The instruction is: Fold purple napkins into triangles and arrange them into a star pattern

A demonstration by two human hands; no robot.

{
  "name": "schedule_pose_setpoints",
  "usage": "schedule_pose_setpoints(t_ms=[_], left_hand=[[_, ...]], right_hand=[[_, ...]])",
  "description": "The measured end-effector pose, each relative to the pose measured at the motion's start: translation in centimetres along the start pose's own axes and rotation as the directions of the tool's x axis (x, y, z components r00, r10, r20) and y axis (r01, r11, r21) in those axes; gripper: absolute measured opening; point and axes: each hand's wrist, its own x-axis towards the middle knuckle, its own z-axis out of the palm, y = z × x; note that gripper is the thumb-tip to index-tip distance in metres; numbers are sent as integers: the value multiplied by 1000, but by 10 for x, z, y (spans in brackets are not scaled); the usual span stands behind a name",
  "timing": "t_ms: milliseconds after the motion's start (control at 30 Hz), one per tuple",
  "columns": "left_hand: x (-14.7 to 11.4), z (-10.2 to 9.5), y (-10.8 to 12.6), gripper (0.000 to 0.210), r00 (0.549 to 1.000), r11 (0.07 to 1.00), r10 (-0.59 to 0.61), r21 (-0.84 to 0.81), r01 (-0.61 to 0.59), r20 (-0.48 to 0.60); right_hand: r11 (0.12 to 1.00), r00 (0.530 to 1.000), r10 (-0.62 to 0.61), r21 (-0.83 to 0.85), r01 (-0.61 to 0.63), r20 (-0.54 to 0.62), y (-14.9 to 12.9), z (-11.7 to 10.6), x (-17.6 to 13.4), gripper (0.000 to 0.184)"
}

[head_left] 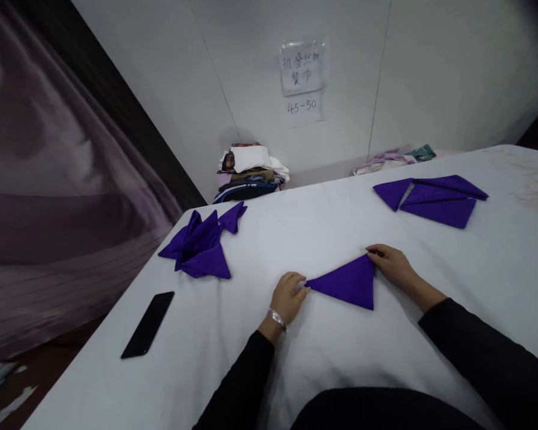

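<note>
A purple napkin (347, 282), folded into a flat triangle, lies on the white-covered table (269, 239) in front of me. Its narrow tip is pinched between the thumb and fingers of my left hand (289, 297), which has a silver bracelet (277, 320) at the wrist. At the upper corner of the wide end, my right hand (391, 263) grips the cloth between thumb and fingers. The napkin's lower right corner rests free on the table.
Folded purple napkins (201, 245) stand at the table's left edge, near a black phone (147, 325). More folded purple napkins (434, 200) lie at the back right. Behind the table are piled clothes (251, 170) and a wall with a handwritten sign (302, 68).
</note>
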Motion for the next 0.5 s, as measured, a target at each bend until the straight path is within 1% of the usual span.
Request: schedule_pose_setpoints(t_ms=[67, 300, 400, 500], left_hand=[[3, 6, 3, 20, 1000, 999, 19, 26, -19, -12], [3, 16, 2, 8, 999, 998, -15, 62, 17, -40], [2, 18, 2, 4, 1000, 998, -7, 60, 8, -21], [1, 19, 2, 2, 999, 998, 25, 63, -27, 32]], right_hand=[[1000, 1000, -2, 5, 2, 0, 3, 0, 1, 29], [999, 999, -32, 12, 32, 10, 9, 1, 4, 29], [1000, 1000, -27, 6, 27, 11, 8, 1, 5, 29], [1000, 1000, -18, 9, 18, 10, 7, 1, 4, 29]])
